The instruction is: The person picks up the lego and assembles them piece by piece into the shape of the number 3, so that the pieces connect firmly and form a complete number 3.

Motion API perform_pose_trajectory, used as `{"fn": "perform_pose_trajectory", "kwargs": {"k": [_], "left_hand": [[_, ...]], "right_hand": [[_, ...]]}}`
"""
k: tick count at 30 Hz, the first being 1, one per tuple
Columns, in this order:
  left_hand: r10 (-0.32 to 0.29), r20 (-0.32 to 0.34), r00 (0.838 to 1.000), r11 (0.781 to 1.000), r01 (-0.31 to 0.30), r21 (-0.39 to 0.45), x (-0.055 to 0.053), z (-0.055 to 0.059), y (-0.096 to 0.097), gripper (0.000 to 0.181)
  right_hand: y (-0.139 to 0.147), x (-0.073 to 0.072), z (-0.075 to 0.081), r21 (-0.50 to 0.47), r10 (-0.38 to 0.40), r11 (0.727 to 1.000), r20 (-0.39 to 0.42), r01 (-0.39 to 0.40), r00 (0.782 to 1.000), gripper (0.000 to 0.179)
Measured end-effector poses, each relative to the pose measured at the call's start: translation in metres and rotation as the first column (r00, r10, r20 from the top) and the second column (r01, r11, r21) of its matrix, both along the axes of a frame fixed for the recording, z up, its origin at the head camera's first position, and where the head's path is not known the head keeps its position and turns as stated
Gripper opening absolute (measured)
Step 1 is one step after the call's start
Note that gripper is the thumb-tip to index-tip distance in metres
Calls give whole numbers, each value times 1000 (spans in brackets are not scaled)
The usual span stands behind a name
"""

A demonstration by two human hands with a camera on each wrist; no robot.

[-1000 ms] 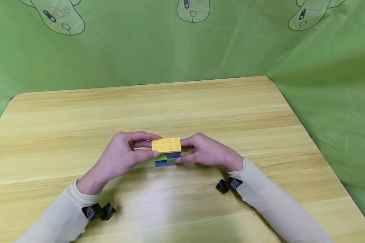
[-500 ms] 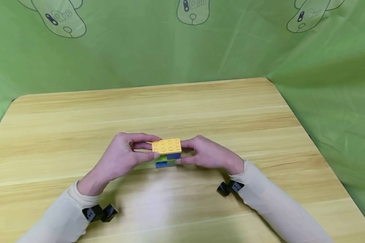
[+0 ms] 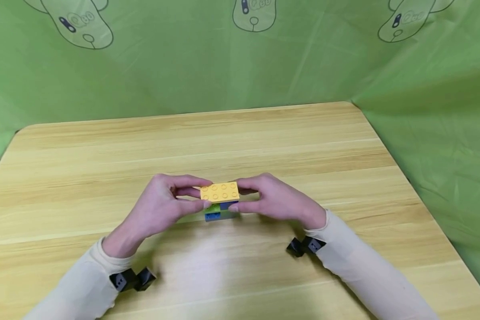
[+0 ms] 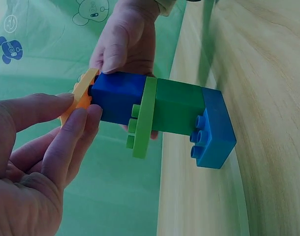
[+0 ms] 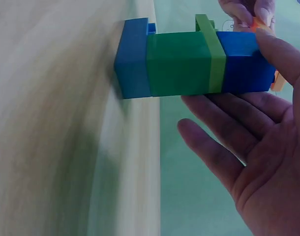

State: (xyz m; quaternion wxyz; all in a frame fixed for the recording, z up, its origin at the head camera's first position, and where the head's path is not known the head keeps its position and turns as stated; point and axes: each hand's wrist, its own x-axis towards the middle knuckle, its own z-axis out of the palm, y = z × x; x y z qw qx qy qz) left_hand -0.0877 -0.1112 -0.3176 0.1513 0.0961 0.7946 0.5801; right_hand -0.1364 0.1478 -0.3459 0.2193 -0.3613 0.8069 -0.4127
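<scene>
A tower of toy building bricks stands on the table. From the bottom come a blue brick (image 4: 218, 132), a dark green brick (image 4: 179, 105), a thin light green plate (image 4: 146, 118) and a dark blue brick (image 4: 121, 97). At the top is a thin yellow plate (image 3: 220, 192) with round studs. My left hand (image 3: 156, 209) pinches this plate by its left end; it sits slightly tilted, with a gap to the dark blue brick showing in the left wrist view. My right hand (image 3: 278, 198) grips the dark blue brick, thumb on the near side and fingers behind.
The wooden table (image 3: 104, 155) extends around the tower on all sides. A green printed cloth (image 3: 176, 66) hangs behind it and along the right side. Black wrist cameras (image 3: 134, 280) sit on both sleeves.
My right hand has shifted slightly upward along the tower, its thumb moving from the green level to the dark blue brick. My left hand keeps its pinch on the yellow plate.
</scene>
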Motion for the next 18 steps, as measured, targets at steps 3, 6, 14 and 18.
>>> {"fn": "perform_pose_trajectory", "kwargs": {"k": [3, 6, 14, 18], "left_hand": [[3, -5, 1000, 1000, -3, -2, 0, 0, 0, 35], [4, -12, 1000, 1000, -4, -12, 0, 0, 1, 35], [7, -17, 1000, 1000, -8, -22, 1, -1, 1, 35], [2, -38, 999, 1000, -2, -1, 1, -3, 2, 36]], "right_hand": [[-1, 1, 3, -47, -2, 999, 10, 2, 1000, 36], [0, 2, 4, -77, 1, 997, 4, -1, 1000, 42], [2, 5, 3, -150, -30, 988, -44, 23, 999, 49], [1, 4, 3, -193, -28, 981, -28, 22, 999, 43]]}}
